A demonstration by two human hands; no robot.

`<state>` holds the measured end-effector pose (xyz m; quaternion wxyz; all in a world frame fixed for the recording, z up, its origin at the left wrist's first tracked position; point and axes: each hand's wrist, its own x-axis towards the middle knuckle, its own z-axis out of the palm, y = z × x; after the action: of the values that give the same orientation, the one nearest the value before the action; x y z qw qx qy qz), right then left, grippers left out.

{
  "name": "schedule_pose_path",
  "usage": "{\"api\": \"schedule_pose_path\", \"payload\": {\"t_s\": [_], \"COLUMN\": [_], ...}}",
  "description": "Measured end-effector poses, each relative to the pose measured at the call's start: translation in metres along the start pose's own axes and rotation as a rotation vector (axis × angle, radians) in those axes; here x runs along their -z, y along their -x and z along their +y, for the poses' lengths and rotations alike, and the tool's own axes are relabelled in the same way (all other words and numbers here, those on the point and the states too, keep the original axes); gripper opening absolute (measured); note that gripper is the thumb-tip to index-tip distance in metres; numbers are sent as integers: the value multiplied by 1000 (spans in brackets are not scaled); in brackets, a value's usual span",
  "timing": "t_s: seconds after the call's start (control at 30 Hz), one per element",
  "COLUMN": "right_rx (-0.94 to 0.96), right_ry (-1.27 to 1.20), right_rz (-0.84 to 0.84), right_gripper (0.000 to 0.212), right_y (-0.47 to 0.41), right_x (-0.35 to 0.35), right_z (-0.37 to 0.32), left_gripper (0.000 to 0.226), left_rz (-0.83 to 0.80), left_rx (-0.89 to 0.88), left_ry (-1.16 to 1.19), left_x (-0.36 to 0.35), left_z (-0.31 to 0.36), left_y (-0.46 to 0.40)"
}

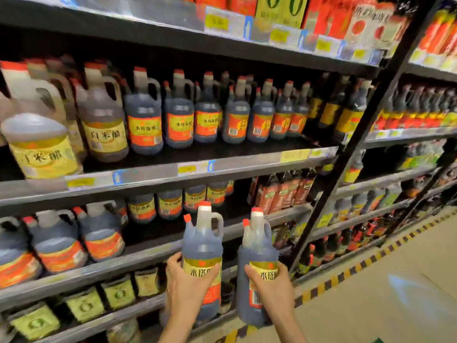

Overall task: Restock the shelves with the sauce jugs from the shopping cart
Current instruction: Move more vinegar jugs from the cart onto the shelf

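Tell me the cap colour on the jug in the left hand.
Orange-red cap, clearest in the head view.

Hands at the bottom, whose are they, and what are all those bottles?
There is no robot here. A person wears a camera on their head, so this single picture shows what they see, looking forward and down at shop shelves.

The left hand grips one dark sauce jug, and the right hand grips another jug. Both jugs have orange caps, a handle and a yellow label, and both are held upright in front of the shelves, not yet set down.

The middle shelf carries a row of similar dark jugs, with paler, yellow-labelled jugs to the left. More bottles fill the shelves above and below. The shopping cart is not in the picture.
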<state>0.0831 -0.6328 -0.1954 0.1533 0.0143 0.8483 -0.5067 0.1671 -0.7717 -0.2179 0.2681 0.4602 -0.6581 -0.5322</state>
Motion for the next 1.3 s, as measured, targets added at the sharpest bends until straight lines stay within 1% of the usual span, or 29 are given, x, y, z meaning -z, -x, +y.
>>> {"api": "schedule_pose_path", "payload": {"t_s": [0.07,0.17,0.33,0.4,0.43,0.5,0.53,0.6,0.67,0.77,0.83,0.93,0.97,1.07,1.17,1.3], "right_rx": [21,33,50,61,64,82,99,115,143,160,174,208,234,319,387,441], "right_ry": [27,48,23,11,7,13,9,-8,-12,-57,-72,-111,-122,-142,-176,-227], "right_rz": [-72,-119,-167,-163,-170,-196,-200,-189,-184,-176,-169,-154,-157,-171,-184,-183], "right_gripper": [76,75,80,88,87,74,72,78,72,62,62,72,75,73,75,78], "right_y": [-29,-67,-120,-143,-154,-174,-184,-204,-221,-245,-256,-267,-269,-280,-290,-300], "right_x": [2,-3,-32,-46,-52,-63,-69,-80,-90,-101,-109,-119,-122,-130,-137,-144], "right_z": [-5,-14,-29,-33,-36,-44,-48,-55,-61,-70,-71,-68,-67,-58,-50,-38], "left_gripper": [92,90,82,82,82,82,82,79,77,84,89,95,94,87,89,91], "left_rz": [51,118,151,162,169,181,185,190,201,219,227,246,256,288,328,345], "left_rx": [31,77,70,80,84,81,76,69,90,134,109,44,31,-36,-114,-167], "left_ry": [-16,-46,-85,-113,-121,-122,-120,-120,-119,-141,-139,-123,-100,-53,-5,41], "left_x": [-20,-44,-73,-82,-86,-94,-97,-104,-110,-118,-123,-130,-133,-140,-148,-155], "left_z": [3,7,12,12,13,13,13,15,17,22,23,24,23,11,-1,-10], "left_y": [-11,-28,-68,-87,-96,-115,-125,-144,-158,-178,-189,-201,-203,-206,-207,-209]}}
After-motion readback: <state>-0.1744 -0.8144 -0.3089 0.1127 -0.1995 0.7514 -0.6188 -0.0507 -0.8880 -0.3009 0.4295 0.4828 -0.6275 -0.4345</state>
